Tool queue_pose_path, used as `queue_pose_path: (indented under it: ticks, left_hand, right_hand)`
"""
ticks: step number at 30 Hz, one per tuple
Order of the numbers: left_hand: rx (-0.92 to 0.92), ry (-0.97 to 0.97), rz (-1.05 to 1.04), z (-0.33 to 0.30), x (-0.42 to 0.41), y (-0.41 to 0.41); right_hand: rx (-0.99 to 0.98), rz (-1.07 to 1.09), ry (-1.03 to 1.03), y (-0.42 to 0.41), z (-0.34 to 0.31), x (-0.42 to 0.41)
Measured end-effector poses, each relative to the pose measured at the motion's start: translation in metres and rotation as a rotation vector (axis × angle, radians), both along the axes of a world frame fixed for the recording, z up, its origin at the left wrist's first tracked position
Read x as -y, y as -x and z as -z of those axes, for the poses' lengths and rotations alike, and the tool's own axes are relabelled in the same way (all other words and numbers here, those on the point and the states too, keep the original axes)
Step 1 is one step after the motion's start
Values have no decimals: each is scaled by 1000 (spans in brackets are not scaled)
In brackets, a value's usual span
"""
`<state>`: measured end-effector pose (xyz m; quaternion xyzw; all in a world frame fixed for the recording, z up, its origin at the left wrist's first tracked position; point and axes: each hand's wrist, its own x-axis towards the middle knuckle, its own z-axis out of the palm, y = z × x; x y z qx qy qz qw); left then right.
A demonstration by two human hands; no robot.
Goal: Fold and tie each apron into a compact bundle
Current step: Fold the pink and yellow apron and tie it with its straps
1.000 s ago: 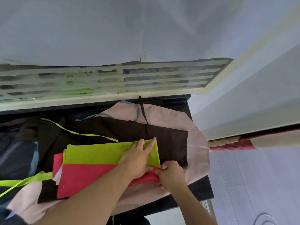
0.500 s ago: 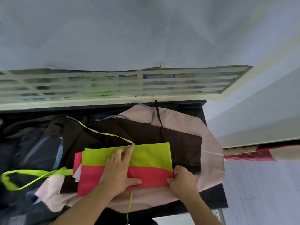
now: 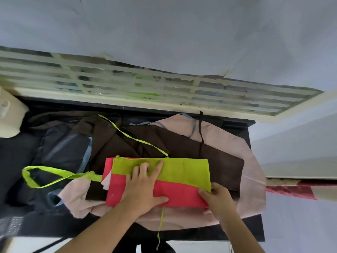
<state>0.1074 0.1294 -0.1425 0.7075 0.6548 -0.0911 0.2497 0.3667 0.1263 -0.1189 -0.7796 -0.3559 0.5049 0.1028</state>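
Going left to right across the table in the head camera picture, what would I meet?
Lime-green strap loop → folded red and lime-green apron under the left hand → right hand pinching its corner → brown apron → pale pink apron.

- A pale, blue-grey wall filled the upper part of the view in soft daylight.
- Below it ran a cream louvred window, green blurs showing between its slats.
- A dark table stood against the sill.
- Light floor lay to its right.
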Motion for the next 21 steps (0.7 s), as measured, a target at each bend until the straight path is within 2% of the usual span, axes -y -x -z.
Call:
queue_pose_path:
  ticks: [8, 11, 17, 19, 21]
  left_hand:
    - [79, 53, 104, -6, -4, 7]
    - [58, 100, 135, -5, -8, 9]
    - [200, 177, 82, -9, -16, 16]
    - [406, 310, -77, -9, -11, 29]
    - [778, 438, -281, -24, -6, 41]
  right_hand:
    - [7, -14, -225, 31, -41, 3]
    - [3, -62, -298, 57, -60, 8]
    - [-57, -183, -357, 132, -80, 18]
    - [-82, -213, -346, 157, -81, 18]
    - [-96, -254, -338, 177, -80, 18]
